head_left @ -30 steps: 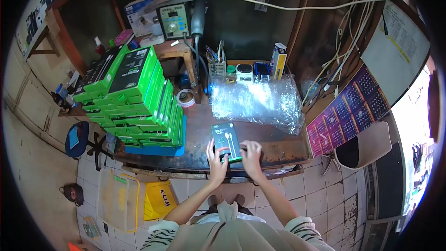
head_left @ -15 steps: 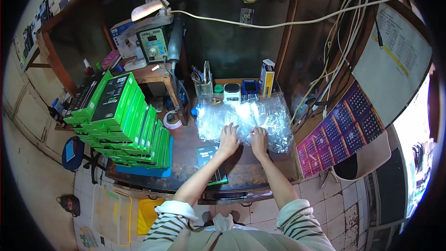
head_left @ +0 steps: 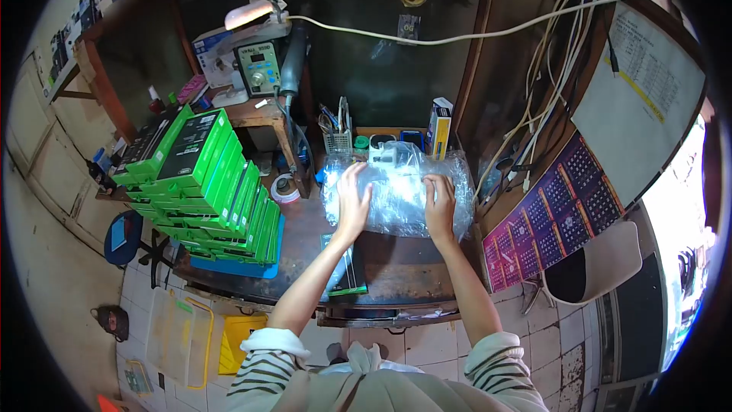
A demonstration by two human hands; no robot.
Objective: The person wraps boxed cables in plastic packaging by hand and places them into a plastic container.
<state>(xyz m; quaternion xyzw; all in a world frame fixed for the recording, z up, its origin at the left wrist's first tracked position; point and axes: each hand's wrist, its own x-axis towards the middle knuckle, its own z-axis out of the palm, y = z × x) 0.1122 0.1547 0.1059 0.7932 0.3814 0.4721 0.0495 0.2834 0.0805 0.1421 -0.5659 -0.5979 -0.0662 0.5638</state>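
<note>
A wide pile of crinkled clear plastic lies at the back of the wooden desk, shining under the lamp. My left hand rests on its left part, fingers stretched out and thumb apart. Over the right part is my right hand, its fingers slightly bent and not closed on anything I can see. Between the hands, the plastic's far edge rises in front of a white device. A flat dark box with a green edge lies under my left forearm, partly hidden by it.
Green and black boxes are stacked high on the left over a blue mat. Behind the plastic stand a pen basket and a yellow-blue box. A hot air station sits on a small shelf; a white cable hangs across.
Both hands have moved up and farther apart across the plastic. Its far edge now rises higher, and its near edge has drawn back from the desk front.
</note>
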